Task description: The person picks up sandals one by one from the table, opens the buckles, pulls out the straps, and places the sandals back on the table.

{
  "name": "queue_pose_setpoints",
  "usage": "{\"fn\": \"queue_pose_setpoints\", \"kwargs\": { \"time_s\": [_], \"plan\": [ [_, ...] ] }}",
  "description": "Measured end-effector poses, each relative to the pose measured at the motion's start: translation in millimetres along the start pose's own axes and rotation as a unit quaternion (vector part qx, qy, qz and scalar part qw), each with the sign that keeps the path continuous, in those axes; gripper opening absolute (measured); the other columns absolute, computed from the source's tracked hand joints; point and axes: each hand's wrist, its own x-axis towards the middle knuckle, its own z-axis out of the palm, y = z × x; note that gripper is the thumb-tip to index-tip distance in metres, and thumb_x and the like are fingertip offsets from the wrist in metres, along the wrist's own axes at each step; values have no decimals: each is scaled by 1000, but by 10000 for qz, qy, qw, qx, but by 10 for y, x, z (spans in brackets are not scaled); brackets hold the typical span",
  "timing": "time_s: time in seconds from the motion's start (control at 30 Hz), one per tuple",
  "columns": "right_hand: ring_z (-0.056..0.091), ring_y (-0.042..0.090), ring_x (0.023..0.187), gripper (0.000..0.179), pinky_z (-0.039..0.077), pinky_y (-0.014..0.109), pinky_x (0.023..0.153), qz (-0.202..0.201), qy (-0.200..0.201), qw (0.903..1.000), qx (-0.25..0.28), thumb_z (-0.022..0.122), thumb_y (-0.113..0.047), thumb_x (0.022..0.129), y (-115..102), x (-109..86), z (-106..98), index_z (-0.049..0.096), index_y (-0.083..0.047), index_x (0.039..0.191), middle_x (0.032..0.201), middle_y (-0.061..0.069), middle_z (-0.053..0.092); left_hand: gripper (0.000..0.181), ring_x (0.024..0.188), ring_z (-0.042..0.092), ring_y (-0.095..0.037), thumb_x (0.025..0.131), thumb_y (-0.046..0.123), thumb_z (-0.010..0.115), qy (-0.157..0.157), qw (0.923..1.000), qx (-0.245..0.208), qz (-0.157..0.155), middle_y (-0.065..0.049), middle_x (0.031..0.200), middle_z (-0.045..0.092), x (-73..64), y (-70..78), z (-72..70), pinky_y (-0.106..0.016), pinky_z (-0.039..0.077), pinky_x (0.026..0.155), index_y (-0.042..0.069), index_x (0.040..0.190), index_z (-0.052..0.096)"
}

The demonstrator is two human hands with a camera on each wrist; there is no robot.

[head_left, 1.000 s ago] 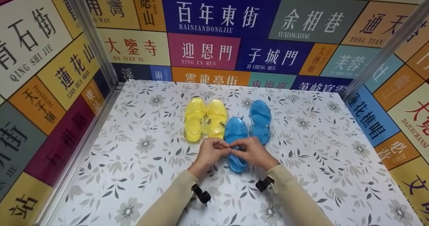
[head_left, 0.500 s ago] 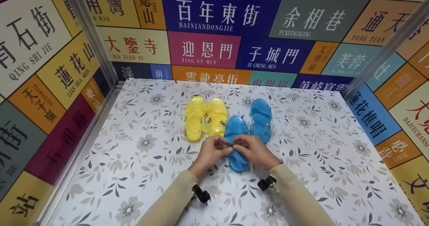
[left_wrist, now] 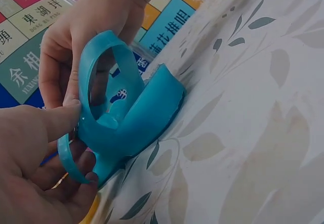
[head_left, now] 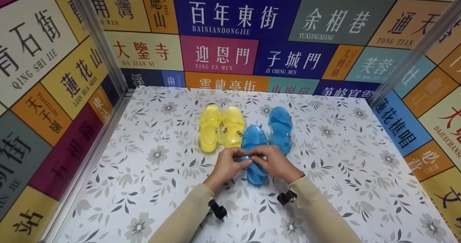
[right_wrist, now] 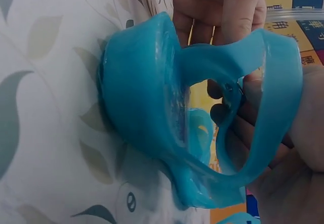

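Yellow pair: a glossy yellow plastic sandal [head_left: 208,131] and its yellow mate [head_left: 233,120] lie side by side, toes away from me, where they lay a second ago
Left hand [head_left: 227,165]: curled, thumb and fingers pinching the strap from the left
Strap: a thin, bendy blue plastic strap [left_wrist: 72,164] spans my fingertips; a second ago they met over it and hid it, now a bright stretch shows above my left thumb, which I take to mean the strap is being worked at its joint; whether it is fastened I cannot tell
Near blue sandal: a shiny blue plastic closed-toe sandal [head_left: 255,136] rests sole down under my hands, just beside the yellow mate, unmoved
Right hand [head_left: 275,163]: bent fingers pinching the same strap from the right, tips nearly meeting the left ones
Far blue sandal: a matching blue sandal [head_left: 280,120] lies behind and to the right, untouched
Surfaces: the blue plastic looks smooth and slightly see-through, with a rounded heel cup and a curved ankle loop; fine ridges mark the toe; the white sheet [head_left: 162,192] beneath carries grey leaves and flowers
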Motion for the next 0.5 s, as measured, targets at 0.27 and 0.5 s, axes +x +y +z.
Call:
{"fn": "queue_pose_setpoints", "kwargs": {
  "time_s": [0.27, 0.5],
  "plan": [
    [74, 23, 105, 17, 60, 42, 92, -192, 51, 9966, -806, 78, -7, 95, -68, 31, -68, 81, -11, 111, 110, 3, 79, 18, 94, 73, -18, 90, 15, 84, 21, 9994, 173, 298, -7, 101, 78, 16, 27, 11, -33, 60, 83, 7, 105, 79],
    [74, 23, 106, 17, 60, 43, 92, 308, 36, 9973, -659, 74, -8, 98, -60, 35, -84, 80, -11, 114, 113, 4, 79, 24, 93, 72, -16, 89, 24, 86, 38, 9996, 199, 216, -4, 103, 80, 46, 88, 11, -30, 59, 81, 9, 108, 81]
  ]
}}
